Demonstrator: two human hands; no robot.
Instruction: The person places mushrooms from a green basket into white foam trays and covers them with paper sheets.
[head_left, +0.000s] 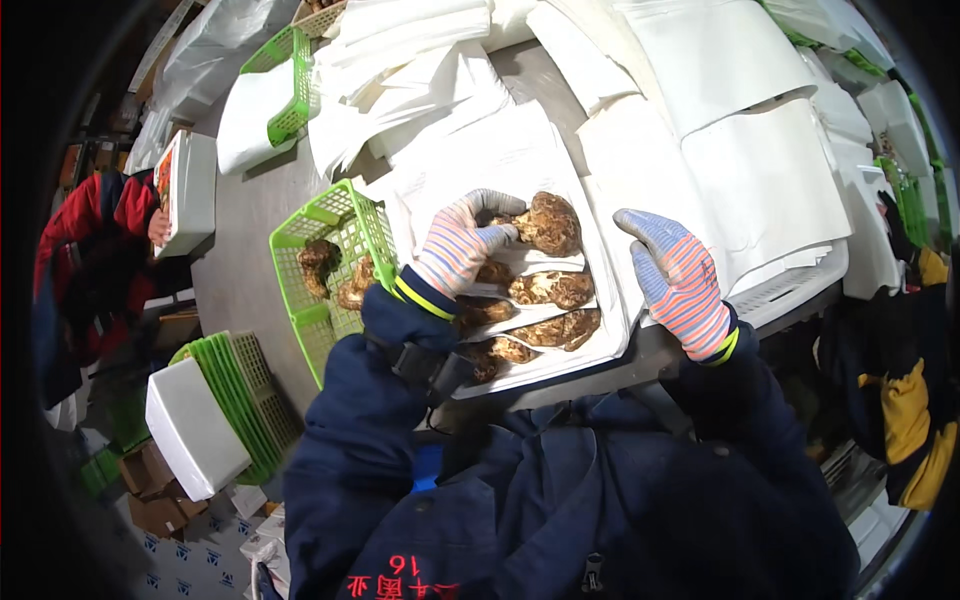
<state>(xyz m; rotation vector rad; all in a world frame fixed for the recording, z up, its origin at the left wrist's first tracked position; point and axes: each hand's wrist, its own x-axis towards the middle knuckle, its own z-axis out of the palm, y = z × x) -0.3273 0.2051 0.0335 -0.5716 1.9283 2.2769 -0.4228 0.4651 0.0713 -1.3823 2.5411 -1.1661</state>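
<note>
My left hand (469, 244), in a striped knit glove with grey fingers, pinches a large brown mushroom (551, 225) by its narrow end. The mushroom is over a white foam tray (613, 330) lined with white paper. Rows of similar mushrooms (551, 289) lie in it, with strips of paper between the rows; my left forearm hides part of them. My right hand (671, 277), gloved alike, is beside the tray's right edge with thumb and fingers apart and nothing in it. Left of the tray, a green plastic basket (289, 259) holds a few mushrooms (319, 266).
Stacked white paper sheets (765, 172) lie at the right, more loose sheets (420, 90) behind. A second green basket (289, 112) stands far left on the metal table (240, 247). At left, another person's hand (159, 226) touches a white foam box (193, 191). Nested green baskets (225, 397) stand below.
</note>
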